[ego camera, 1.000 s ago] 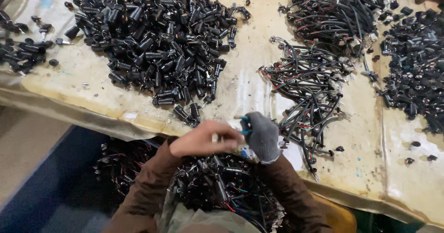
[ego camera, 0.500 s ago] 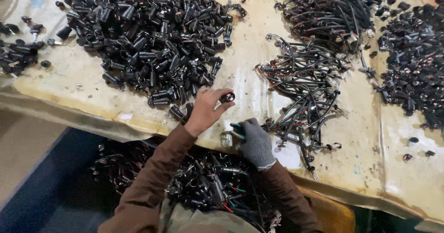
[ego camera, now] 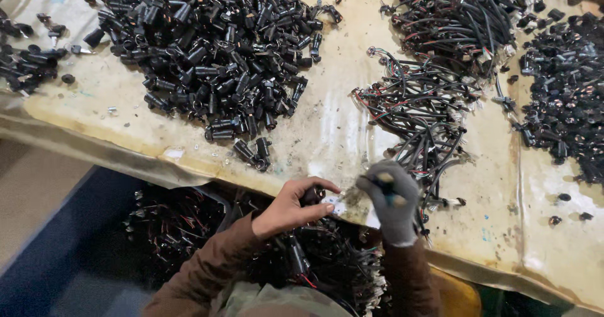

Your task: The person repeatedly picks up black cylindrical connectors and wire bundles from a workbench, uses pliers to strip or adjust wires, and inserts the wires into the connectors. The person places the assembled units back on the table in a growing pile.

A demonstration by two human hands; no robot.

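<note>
Two hands work at the near edge of a stained worktable (ego camera: 340,122), over a bin of finished wired pieces (ego camera: 207,229). Held by the bare left hand (ego camera: 290,207) is a small black plastic barrel (ego camera: 312,196), just at the table's edge; thumb and forefinger are curled round it in a pinch, the other fingers loosely folded. Such a barrel looks light, stiff and a little slick, so I judge it is best gripped round its middle, as it is here. Close beside it, the gloved right hand (ego camera: 391,200) is closed around a slim dark tool or wire end; which one is too blurred to tell. Behind the hands lie a large heap of black barrels (ego camera: 214,59) and a tangle of thin, floppy wire leads (ego camera: 421,109), which would snag if pulled.
</note>
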